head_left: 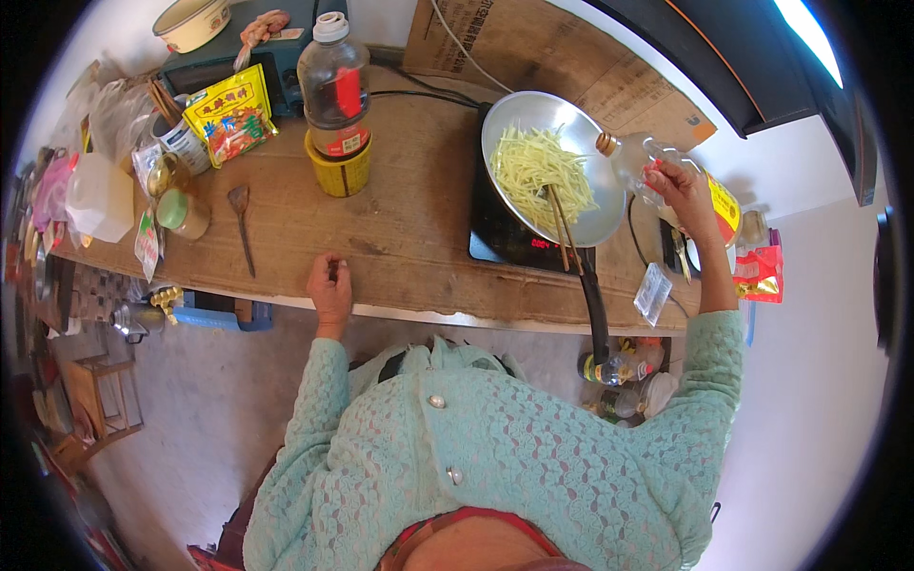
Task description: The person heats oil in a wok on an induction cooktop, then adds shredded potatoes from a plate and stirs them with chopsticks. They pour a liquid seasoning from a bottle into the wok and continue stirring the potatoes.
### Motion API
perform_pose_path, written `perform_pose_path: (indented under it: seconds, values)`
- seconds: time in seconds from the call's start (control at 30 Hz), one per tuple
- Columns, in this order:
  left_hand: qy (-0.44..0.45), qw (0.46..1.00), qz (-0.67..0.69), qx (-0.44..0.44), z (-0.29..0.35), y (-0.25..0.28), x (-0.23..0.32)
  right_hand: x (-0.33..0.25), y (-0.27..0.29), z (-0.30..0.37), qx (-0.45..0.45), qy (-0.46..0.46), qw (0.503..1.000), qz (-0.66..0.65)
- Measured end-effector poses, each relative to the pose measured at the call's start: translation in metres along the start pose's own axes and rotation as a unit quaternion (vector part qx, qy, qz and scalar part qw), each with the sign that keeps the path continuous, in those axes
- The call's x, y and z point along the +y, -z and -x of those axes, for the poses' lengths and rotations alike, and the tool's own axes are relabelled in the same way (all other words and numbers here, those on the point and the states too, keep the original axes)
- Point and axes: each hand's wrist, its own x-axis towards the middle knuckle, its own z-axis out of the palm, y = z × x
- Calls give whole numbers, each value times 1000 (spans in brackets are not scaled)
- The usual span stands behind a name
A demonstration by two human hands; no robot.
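Note:
My right hand (681,197) is closed on a clear plastic bottle (630,164), tilted with its brown neck end over the right rim of a silver frying pan (606,195). Pale green shredded vegetable strips (538,171) lie heaped in the pan. A pair of wooden chopsticks (564,233) leans in it across the near rim. Under the pan is a black induction cooker (495,238) with a lit red display; the pan's black handle (594,314) points toward me. At the table's front edge rests my left hand (330,288), fingers curled round a small dark spot I cannot make out.
A large dark-liquid bottle (333,90) stands in a yellow basket (340,176). Left of it are a wooden spatula (242,224), a yellow seasoning packet (230,114), a jar (183,214) and a white jug (100,198). Cardboard (562,67) leans behind the pan.

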Motion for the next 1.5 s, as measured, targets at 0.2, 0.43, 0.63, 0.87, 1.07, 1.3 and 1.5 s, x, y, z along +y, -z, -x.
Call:
perform_pose_path:
  seconds: [0.2, 0.43, 0.63, 0.87, 1.07, 1.3, 1.5]
  values:
    - [0, 1000, -8, 5, 0, 1, 7, 7, -6, -12, 20, 35, 994, 99]
    - [10, 1000, -7, 7, 1, 0, 9, -3, -11, -18, 43, 69, 986, 145]
    - [15, 1000, -24, -4, 1, 2, 11, -5, -14, -27, 40, 96, 972, 209]
    - [2, 1000, 1, 1, 0, 2, 12, -8, -17, -33, 40, 101, 972, 209]
    - [1, 1000, -20, -1, -2, 4, 20, -12, -20, -42, 46, 122, 963, 235]
    - [1, 1000, 6, -6, -1, 2, 9, -6, -20, -52, 73, 111, 951, 278]
    - [2, 1000, -1, -8, -1, 2, 8, -12, -15, -44, 34, 76, 952, 295]
